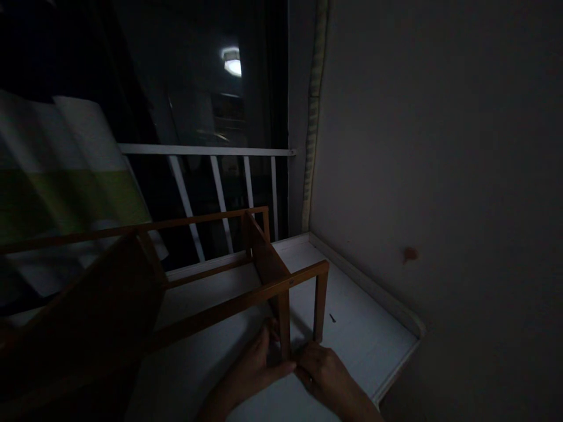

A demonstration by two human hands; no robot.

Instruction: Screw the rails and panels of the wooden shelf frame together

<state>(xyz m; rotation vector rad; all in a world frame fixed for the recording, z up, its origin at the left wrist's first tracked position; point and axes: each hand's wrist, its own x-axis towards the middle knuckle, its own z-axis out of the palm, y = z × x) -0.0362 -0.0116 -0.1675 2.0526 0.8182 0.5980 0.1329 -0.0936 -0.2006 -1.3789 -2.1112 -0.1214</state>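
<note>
A brown wooden shelf rack [229,302] lies on its side on a white ledge [360,328]. Around the near end of one of its boards, my left hand [259,360] is closed, the thumb stretched along the near edge and the fingers on the inner side. My right hand [321,370] is at the same lower corner, its fingers curled in and close to the left thumb. Whatever lies between the right fingers is hidden in the dim light. A small dark piece, perhaps a screw [332,318], rests on the ledge right of the rack.
White railing bars [215,181] stand behind the rack, in front of a dark window [193,76] that reflects a lamp. A white and green curtain [70,176] hangs at left. At right rises a grey wall [440,146] with a reddish-brown stain.
</note>
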